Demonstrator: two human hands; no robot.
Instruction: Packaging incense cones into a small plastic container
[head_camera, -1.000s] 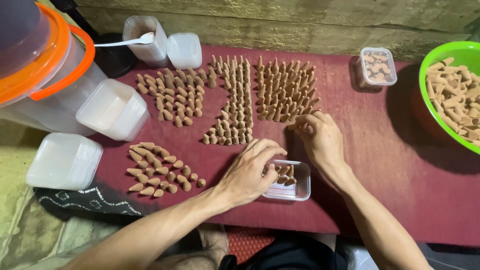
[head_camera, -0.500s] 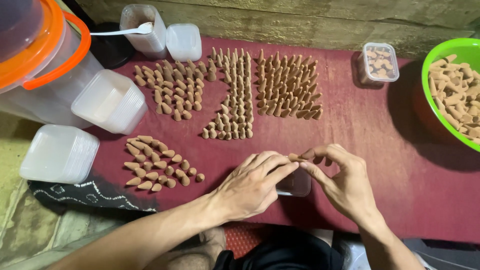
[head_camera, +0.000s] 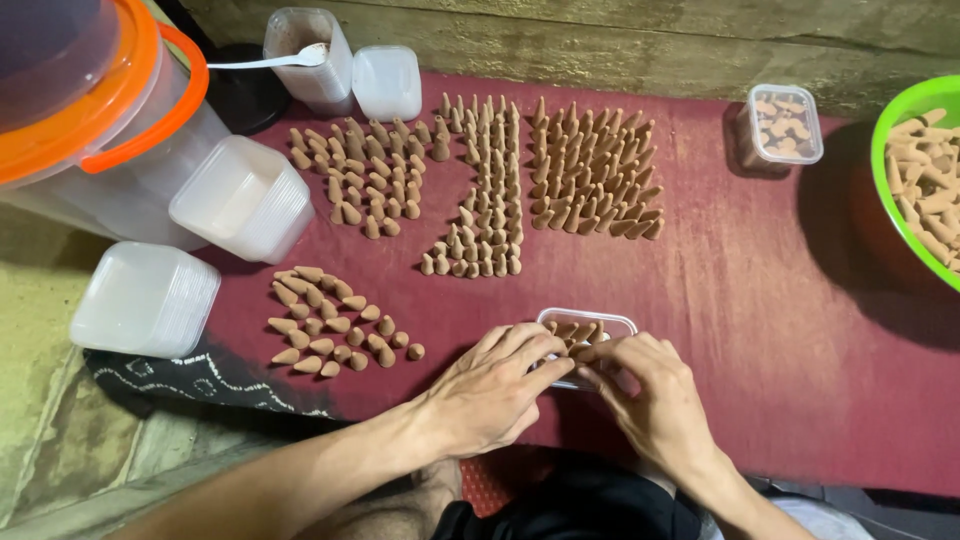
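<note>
**Packing cones into a small clear box: tipping and spill risk**

Sitting on the maroon cloth (head_camera: 760, 330) just in front of the person, the small clear box (head_camera: 588, 330) holds a few brown cones (head_camera: 572, 331). Both hands meet over its near edge: left hand (head_camera: 495, 390) and right hand (head_camera: 655, 405), fingertips drawn together, apparently pinching cones, though what exactly is gripped cannot be told. Judged risks: pressure on the rim could tip the light box; a slipped cone could roll. Beyond the box, the upright cone rows (head_camera: 500, 190) could topple if the cloth is dragged. Loose cones (head_camera: 335, 335) lie to its left.
</note>
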